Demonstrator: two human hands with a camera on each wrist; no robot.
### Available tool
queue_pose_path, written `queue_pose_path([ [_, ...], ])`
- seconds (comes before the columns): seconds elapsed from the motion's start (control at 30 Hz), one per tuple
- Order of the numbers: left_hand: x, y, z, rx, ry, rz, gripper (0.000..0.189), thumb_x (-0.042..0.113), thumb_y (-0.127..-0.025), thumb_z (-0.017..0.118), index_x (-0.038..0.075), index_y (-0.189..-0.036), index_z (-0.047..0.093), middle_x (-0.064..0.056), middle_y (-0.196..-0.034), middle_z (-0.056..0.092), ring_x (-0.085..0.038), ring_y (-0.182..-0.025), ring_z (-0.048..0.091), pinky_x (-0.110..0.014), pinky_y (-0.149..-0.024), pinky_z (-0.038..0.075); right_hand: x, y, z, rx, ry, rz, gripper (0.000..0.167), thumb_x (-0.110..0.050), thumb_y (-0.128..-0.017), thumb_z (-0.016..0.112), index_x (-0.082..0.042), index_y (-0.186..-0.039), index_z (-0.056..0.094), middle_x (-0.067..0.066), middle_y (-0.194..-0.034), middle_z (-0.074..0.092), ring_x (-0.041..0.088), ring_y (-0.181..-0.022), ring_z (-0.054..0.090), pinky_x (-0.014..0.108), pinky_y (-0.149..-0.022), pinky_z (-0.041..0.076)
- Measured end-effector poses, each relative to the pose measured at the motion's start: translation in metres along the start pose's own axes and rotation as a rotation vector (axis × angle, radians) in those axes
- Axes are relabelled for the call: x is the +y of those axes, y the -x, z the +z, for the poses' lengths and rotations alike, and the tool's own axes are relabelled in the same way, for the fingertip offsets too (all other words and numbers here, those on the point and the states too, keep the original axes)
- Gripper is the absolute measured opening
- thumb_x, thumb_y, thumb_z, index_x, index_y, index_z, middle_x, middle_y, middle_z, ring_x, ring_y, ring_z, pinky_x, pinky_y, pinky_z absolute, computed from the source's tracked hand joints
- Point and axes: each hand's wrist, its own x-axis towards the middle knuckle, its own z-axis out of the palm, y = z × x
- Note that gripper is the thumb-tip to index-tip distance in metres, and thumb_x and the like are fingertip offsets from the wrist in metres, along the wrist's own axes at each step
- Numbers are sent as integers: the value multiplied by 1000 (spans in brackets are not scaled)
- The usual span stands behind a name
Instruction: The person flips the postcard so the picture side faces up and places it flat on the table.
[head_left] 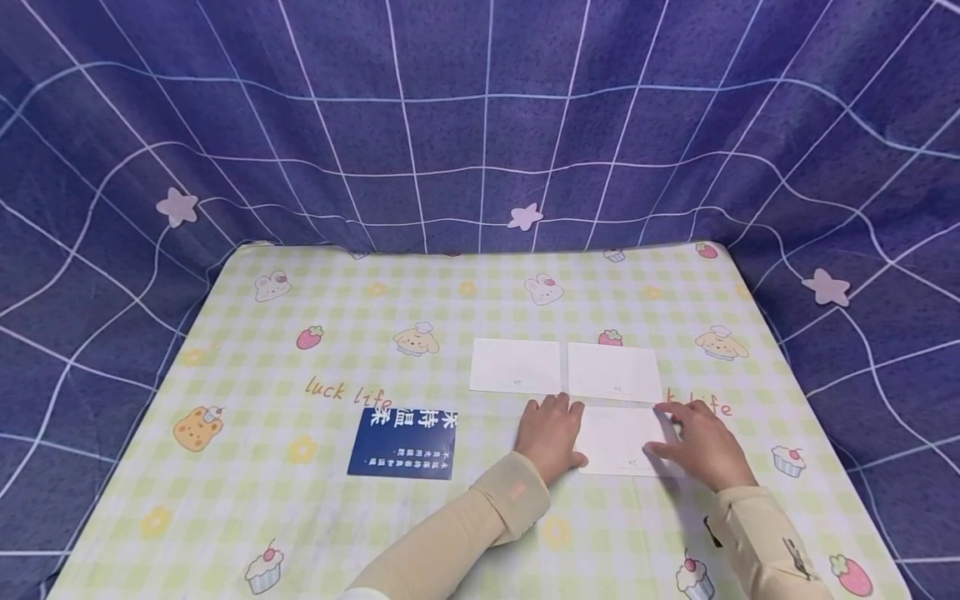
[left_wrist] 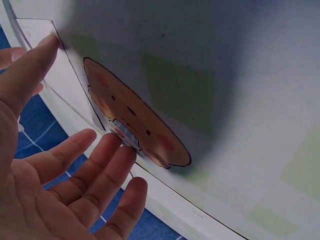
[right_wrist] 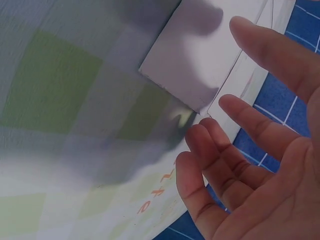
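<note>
A white card (head_left: 611,437) lies flat on the tablecloth between the two hands. My left hand (head_left: 550,437) is at its left side, fingers spread, with the thumb tip right at the card's edge, as the left wrist view also shows. On the other side, my right hand (head_left: 705,446) has its index fingertip by the far right corner and its thumb over the card. In the right wrist view the right thumb (right_wrist: 270,52) casts a shadow on the card. Beyond the hands, two more white cards, a left one (head_left: 516,365) and a right one (head_left: 611,371), lie side by side.
To the left lies a dark blue card (head_left: 402,460) with white characters, upside down in the head view. A green checked tablecloth (head_left: 247,467) with cartoon prints covers the table. Behind and around it hangs a blue curtain (head_left: 450,125) with white lines and stars.
</note>
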Motion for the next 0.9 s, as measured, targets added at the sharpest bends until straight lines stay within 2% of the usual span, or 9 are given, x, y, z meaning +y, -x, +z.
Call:
queue_pose_path([
  [0.23, 0, -3, 0, -14, -16, -2, 72, 62, -72, 83, 21, -128, 64, 4, -118, 63, -12, -104, 60, -25, -79, 46, 1, -2, 1, -14, -10, 10, 74, -29, -79, 87, 2, -139, 56, 26, -113, 53, 37, -96, 57, 61, -88, 46],
  [0.73, 1, -5, -2, -24, -19, -8, 69, 62, -70, 84, 20, -122, 66, 4, -111, 60, -11, -99, 58, -25, -77, 45, 0, -4, 0, -24, 17, 21, 76, -25, -76, 89, 6, -138, 56, 32, -119, 52, 46, -106, 55, 64, -94, 43],
  [0.9, 1, -5, -1, -15, -17, -12, 71, 62, -69, 85, 20, -122, 66, 4, -110, 60, -11, -96, 57, -25, -75, 45, 1, -5, 2, -17, -2, 30, 75, -25, -76, 89, 3, -137, 56, 29, -117, 52, 42, -102, 55, 62, -92, 45],
])
